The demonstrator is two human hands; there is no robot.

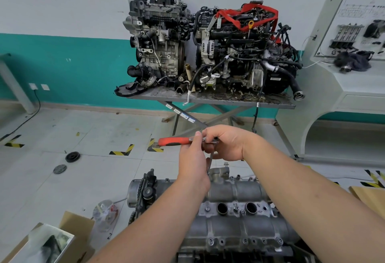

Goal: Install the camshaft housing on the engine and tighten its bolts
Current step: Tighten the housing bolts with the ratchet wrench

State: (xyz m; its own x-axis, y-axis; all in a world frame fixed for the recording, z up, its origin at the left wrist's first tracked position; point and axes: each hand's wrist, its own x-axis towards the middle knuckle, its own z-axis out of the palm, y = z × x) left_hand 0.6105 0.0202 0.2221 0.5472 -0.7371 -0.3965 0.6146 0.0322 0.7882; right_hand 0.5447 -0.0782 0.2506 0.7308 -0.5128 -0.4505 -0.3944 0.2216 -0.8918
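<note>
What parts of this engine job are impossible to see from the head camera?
- Ratchet head: covered by the right hand and left hand.
- Socket tip and the bolt under it: hidden behind the left hand.
- Camshaft housing near side: cut off by the bottom edge and crossed by both forearms.
- Bolt tightness: not visible.

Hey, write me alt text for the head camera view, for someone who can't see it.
Two bare hands hold a red-handled ratchet over the far edge of a grey camshaft housing: the left hand pinches the shaft near the handle, the right hand covers the ratchet head, its extension pointing down. Behind, two engines sit on a metal lift table.
</note>
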